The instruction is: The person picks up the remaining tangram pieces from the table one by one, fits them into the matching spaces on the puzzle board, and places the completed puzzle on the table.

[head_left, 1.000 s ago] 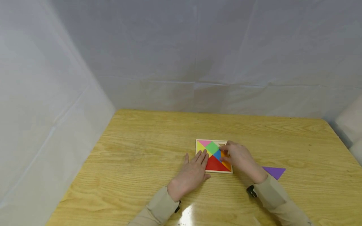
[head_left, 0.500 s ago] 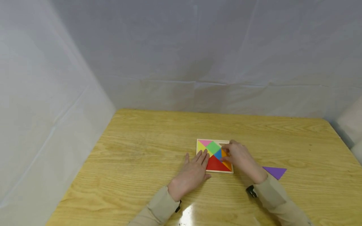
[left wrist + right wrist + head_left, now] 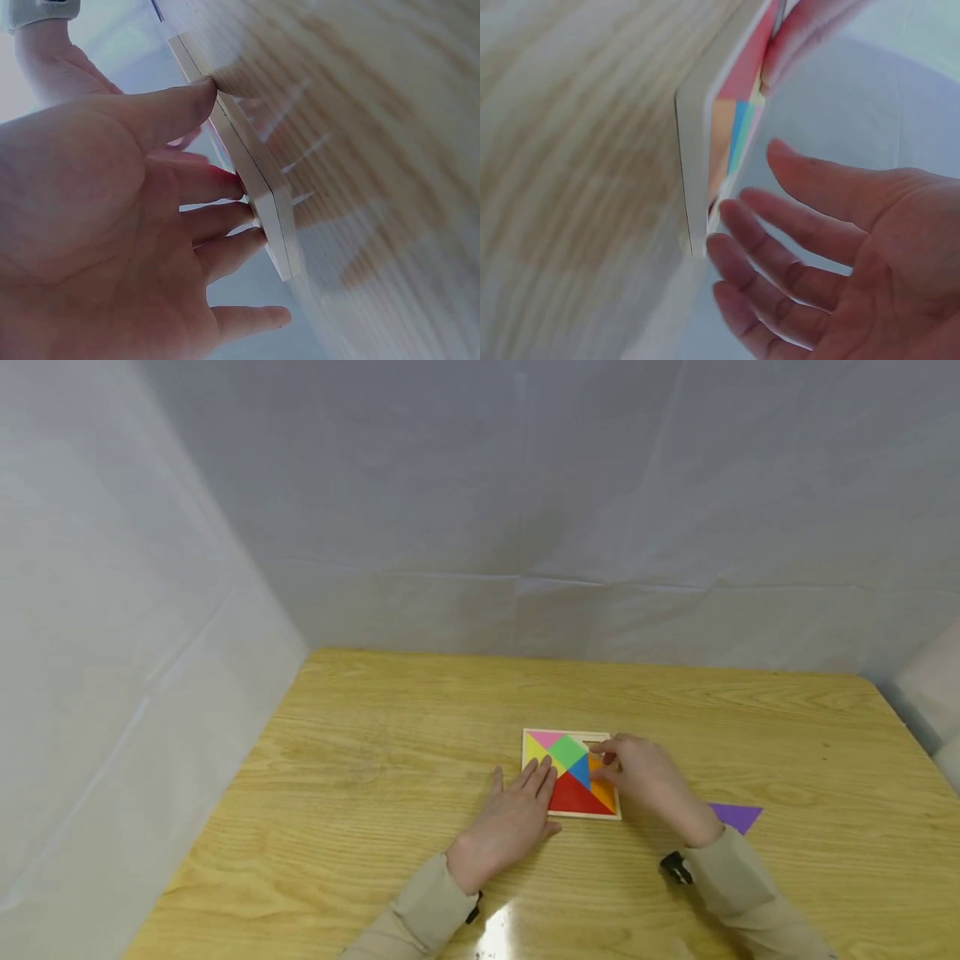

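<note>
A square tangram puzzle in a pale wooden tray lies on the table. Pink, green, yellow, blue, orange and red pieces fill most of it, and a bare gap shows at the upper right. My left hand rests on the puzzle's left part with fingers straight, its thumb near the tray edge. Over the right side is my right hand, thumb and fingers apart, holding nothing, close to the blue piece and orange piece. A purple triangle lies by the right forearm, partly covered.
The wooden table has a rounded far right corner. White sheeting rises behind it and along the left side. Both wrists carry dark straps.
My right fingers have come off the blue piece, and the hand has shifted slightly right, covering more of the purple triangle. The left hand stays nearly still on the puzzle.
</note>
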A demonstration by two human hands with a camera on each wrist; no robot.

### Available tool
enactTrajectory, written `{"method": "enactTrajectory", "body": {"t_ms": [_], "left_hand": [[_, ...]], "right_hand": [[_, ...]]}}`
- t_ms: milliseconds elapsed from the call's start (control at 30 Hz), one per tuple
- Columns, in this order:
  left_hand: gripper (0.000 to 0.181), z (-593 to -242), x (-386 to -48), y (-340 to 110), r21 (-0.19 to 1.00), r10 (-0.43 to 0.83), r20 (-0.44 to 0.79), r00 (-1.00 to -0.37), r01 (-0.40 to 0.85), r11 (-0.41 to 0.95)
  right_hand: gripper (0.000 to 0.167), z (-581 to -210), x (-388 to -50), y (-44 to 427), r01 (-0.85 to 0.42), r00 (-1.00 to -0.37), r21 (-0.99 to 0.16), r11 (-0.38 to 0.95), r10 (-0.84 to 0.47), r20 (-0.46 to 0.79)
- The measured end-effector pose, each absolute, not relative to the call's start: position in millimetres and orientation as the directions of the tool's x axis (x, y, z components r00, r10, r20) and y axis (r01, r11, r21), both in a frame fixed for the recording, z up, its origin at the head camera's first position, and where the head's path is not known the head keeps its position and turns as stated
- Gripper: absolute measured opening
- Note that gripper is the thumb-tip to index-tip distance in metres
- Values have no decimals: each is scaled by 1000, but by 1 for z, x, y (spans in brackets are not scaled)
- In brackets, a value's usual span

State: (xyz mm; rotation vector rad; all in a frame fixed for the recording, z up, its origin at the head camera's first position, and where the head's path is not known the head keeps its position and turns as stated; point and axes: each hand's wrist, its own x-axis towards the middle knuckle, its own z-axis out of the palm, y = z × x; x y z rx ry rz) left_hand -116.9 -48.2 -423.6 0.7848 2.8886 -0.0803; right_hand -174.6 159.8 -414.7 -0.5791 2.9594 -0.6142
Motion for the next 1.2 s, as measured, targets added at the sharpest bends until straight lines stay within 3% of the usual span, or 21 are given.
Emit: {"method": "enactTrajectory", "body": {"t_ms": [233,700,800,933,1200], "left_hand": [[69,-424,-117,-48,-6,497,-160,-853,505,863],[69,-425,-117,-49,0,501,-155,-852,507,862],[69,-425,-117,-50,3,498,-157,-853,504,864],[68,-425,-117,-51,-2,501,-153,-852,507,862],[69,-424,-116,-50,0,502,-153,-851,508,861]], "right_hand": [[3,-406,-171,176,-382,-924,-451,807,-339,176],[4,-401,-156,239,-417,-885,-384,824,-272,378],[6,-399,-155,255,-409,-898,-374,832,-293,328],[13,-399,-153,271,-370,-929,-381,847,-331,167],[17,-414,-143,296,-337,-924,-398,853,-380,-33]]}}
